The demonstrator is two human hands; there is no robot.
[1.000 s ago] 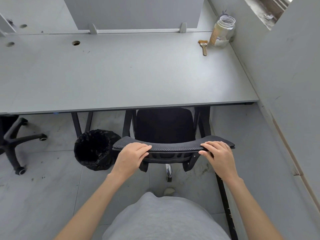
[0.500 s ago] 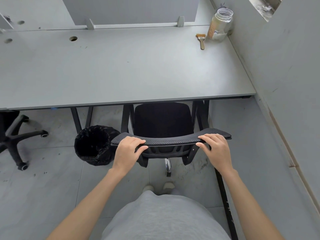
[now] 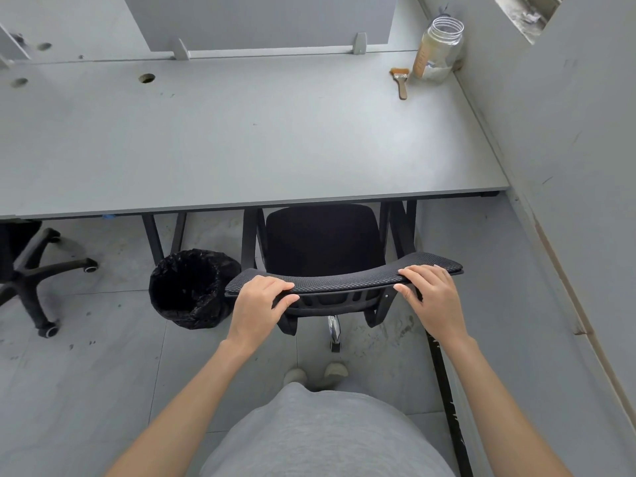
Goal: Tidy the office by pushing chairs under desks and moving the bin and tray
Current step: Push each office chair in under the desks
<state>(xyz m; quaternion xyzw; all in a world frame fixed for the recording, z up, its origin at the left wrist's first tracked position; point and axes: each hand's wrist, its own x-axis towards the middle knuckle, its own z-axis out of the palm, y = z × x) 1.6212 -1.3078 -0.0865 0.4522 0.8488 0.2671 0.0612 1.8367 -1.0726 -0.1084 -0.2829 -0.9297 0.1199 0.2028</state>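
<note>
Gripping the chair (image 3: 321, 249) backrest's top edge: left hand (image 3: 258, 304), right hand (image 3: 434, 301)

Two chairs are counted: one chair (image 3: 323, 249) gripped at its backrest by two hands, the left hand (image 3: 258, 302) and the right hand (image 3: 432, 299), and a second chair (image 3: 24, 270) far left of the grip. One bin (image 3: 192, 287) is seen just left of the grip. One desk (image 3: 241, 142), one jar (image 3: 438, 51) and one brush (image 3: 401, 82) are counted beyond it.
</note>
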